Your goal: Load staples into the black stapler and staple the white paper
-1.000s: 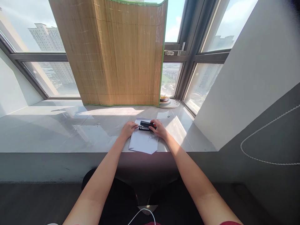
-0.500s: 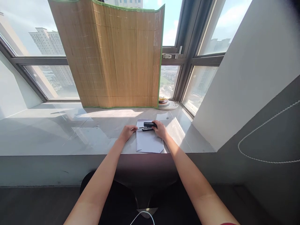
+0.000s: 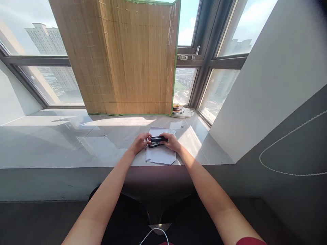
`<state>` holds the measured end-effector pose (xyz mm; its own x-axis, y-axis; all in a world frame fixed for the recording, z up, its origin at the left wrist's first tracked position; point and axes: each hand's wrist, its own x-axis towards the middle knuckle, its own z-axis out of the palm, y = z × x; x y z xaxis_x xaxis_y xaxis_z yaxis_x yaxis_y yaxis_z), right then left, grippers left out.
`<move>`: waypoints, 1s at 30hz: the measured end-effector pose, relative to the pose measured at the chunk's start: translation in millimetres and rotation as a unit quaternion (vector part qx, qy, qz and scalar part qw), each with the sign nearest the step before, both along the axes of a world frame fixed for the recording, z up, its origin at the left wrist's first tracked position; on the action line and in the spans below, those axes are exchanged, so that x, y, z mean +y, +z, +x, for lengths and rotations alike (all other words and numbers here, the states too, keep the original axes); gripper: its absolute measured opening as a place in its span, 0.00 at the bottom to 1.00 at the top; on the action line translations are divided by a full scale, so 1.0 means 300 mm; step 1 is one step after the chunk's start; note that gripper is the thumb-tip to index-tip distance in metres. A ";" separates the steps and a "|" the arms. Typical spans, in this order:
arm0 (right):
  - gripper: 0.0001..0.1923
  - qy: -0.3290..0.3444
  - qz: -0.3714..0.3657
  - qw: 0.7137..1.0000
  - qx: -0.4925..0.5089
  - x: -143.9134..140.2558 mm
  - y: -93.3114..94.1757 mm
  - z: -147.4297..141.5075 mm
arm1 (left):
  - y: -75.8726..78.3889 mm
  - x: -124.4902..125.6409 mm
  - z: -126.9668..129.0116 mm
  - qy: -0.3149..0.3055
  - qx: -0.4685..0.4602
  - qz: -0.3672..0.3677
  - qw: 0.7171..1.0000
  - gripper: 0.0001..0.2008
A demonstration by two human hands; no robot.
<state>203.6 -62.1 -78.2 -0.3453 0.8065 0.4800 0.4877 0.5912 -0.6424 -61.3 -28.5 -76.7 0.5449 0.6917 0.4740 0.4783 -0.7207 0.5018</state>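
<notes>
A black stapler (image 3: 156, 140) lies sideways over a white stack of paper (image 3: 161, 156) on the pale sill. My right hand (image 3: 172, 142) is closed round the stapler's right end. At its left end, my left hand (image 3: 140, 143) grips it between thumb and fingers. The stapler's upper arm and base lie close together, and both ends are partly covered by my fingers.
The tiled window sill (image 3: 58, 149) ends at a front edge close to my forearms. A bamboo mat (image 3: 133, 68) leans against the window behind. Stacked plates (image 3: 178, 110) stand at the back right, and a small paper piece (image 3: 176, 125) lies nearer. A beaded cord (image 3: 265, 149) hangs at right.
The stapler's upper arm and base have come closer together, and it has tilted a little. My left hand has moved onto its left end. The paper has shifted slightly left.
</notes>
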 end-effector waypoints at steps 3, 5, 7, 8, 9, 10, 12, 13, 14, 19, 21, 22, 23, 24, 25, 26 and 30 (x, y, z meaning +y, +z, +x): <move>0.17 -0.009 -0.009 1.000 0.012 0.000 0.000 0.005 | -0.002 0.000 -0.005 0.021 -0.034 0.011 0.999 0.11; 0.18 -0.013 -0.021 1.000 0.009 -0.015 0.001 0.035 | -0.005 0.001 -0.009 0.039 -0.068 0.020 0.997 0.10; 0.18 -0.017 -0.033 0.999 0.003 -0.046 -0.001 0.096 | -0.009 0.002 -0.011 0.049 -0.090 0.025 0.994 0.08; 0.19 -0.023 -0.039 0.999 0.002 -0.065 -0.003 0.138 | -0.011 0.004 -0.011 0.049 -0.093 0.026 0.994 0.08; 0.20 -0.029 -0.046 0.999 0.003 -0.085 -0.005 0.186 | -0.014 0.006 -0.010 0.047 -0.090 0.025 0.995 0.08; 0.20 -0.038 -0.053 0.998 0.006 -0.104 -0.008 0.237 | -0.016 0.009 -0.009 0.043 -0.084 0.023 0.995 0.08; 0.20 -0.056 -0.065 0.996 0.021 -0.127 -0.010 0.339 | -0.020 0.013 -0.007 0.033 -0.072 0.019 0.997 0.09; 0.21 -0.057 -0.072 0.995 0.031 -0.127 -0.009 0.385 | -0.021 0.014 -0.006 0.030 -0.069 0.017 0.997 0.09; 0.23 -0.058 -0.078 0.994 0.045 -0.117 -0.007 0.424 | -0.020 0.014 -0.005 0.029 -0.069 0.016 0.997 0.09; 0.28 -0.206 -0.017 0.976 0.065 0.056 0.000 0.505 | -0.006 0.000 -0.011 0.074 -0.088 0.017 0.993 0.11; 0.25 -0.234 -0.004 0.970 -0.060 0.138 -0.012 0.490 | 0.003 -0.009 -0.014 0.095 -0.088 0.019 0.991 0.12; 0.24 -0.235 -0.011 0.963 -0.132 0.171 -0.021 0.477 | 0.007 -0.014 -0.014 0.104 -0.088 0.020 0.990 0.12; 0.24 -0.237 -0.023 0.951 -0.198 0.196 -0.031 0.461 | 0.009 -0.019 -0.014 0.113 -0.088 0.022 0.990 0.12; 0.25 -0.241 -0.039 0.937 -0.251 0.215 -0.041 0.443 | 0.011 -0.022 -0.011 0.123 -0.086 0.024 0.988 0.13; 0.25 -0.244 -0.055 0.924 -0.289 0.227 -0.050 0.423 | 0.012 -0.025 -0.008 0.136 -0.083 0.027 0.987 0.13; 0.26 -0.245 -0.068 0.915 -0.313 0.234 -0.056 0.401 | 0.014 -0.027 -0.003 0.154 -0.080 0.032 0.984 0.13; 0.28 -0.223 -0.103 0.910 -0.334 0.244 -0.052 0.267 | 0.023 -0.022 -0.016 0.274 -0.083 0.050 0.957 0.12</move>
